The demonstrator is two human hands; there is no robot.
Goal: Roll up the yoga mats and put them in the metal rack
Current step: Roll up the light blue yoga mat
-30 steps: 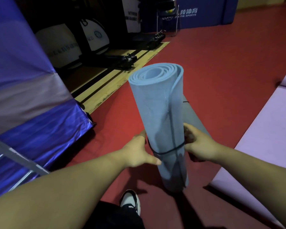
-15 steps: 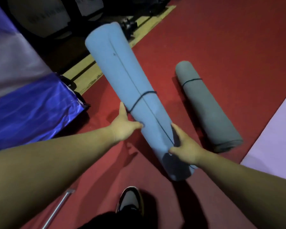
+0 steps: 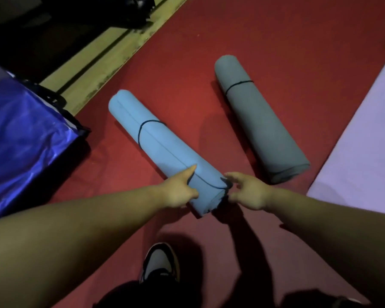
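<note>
Down on matte red floor (image 3: 276, 41), left hand (image 3: 178, 190) grips the smooth blue foam roll (image 3: 165, 152) near its cord-bound end; right hand (image 3: 247, 192) sits at that end, fingers loosely apart

Matt, foam-like surface on the blue rolled mat (image 3: 165, 152), same dull finish on the grey rolled mat (image 3: 260, 130); glossy, crinkled blue sheeting (image 3: 27, 141); grainy wooden boards (image 3: 111, 56); red floor (image 3: 265, 36) smooth, matt.
</note>
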